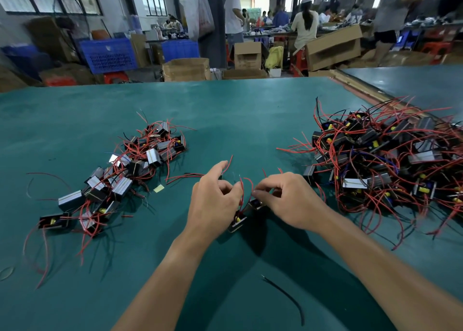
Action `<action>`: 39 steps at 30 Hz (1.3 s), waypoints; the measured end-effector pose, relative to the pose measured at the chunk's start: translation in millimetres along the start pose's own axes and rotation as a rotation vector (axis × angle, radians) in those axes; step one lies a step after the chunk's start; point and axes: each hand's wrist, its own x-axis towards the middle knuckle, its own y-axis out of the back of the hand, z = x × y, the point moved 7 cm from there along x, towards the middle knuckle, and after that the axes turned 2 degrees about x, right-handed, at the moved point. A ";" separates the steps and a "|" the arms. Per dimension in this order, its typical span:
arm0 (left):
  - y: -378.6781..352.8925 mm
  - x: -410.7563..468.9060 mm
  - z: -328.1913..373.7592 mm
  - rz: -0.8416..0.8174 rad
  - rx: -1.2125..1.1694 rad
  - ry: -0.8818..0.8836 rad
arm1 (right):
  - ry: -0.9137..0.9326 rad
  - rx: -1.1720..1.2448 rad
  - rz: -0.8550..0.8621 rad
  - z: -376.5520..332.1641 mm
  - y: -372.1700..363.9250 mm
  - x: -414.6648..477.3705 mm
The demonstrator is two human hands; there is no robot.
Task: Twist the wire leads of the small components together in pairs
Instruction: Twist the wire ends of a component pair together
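Two small black components [237, 221] with yellow cores lie side by side between my hands on the green table [225, 110]. Their thin red wire leads [242, 190] rise between my fingers. My left hand [213, 200] pinches one red lead, with its index finger stretched forward. My right hand [285, 198] pinches the leads close to the second component [255, 203]. A big heap of loose components [385, 165] with red and black wires lies to the right. A smaller pile of components [120, 180] lies to the left.
A loose black wire [285, 297] lies near the front of the table between my forearms. A small yellow scrap [158, 188] sits by the left pile. Beyond the far table edge stand cardboard boxes [186, 69], blue crates [109, 55] and several people working.
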 end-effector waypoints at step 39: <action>-10.5 -10.3 7.2 -0.254 0.026 -0.031 | -0.064 0.053 0.111 4.3 10.9 -0.2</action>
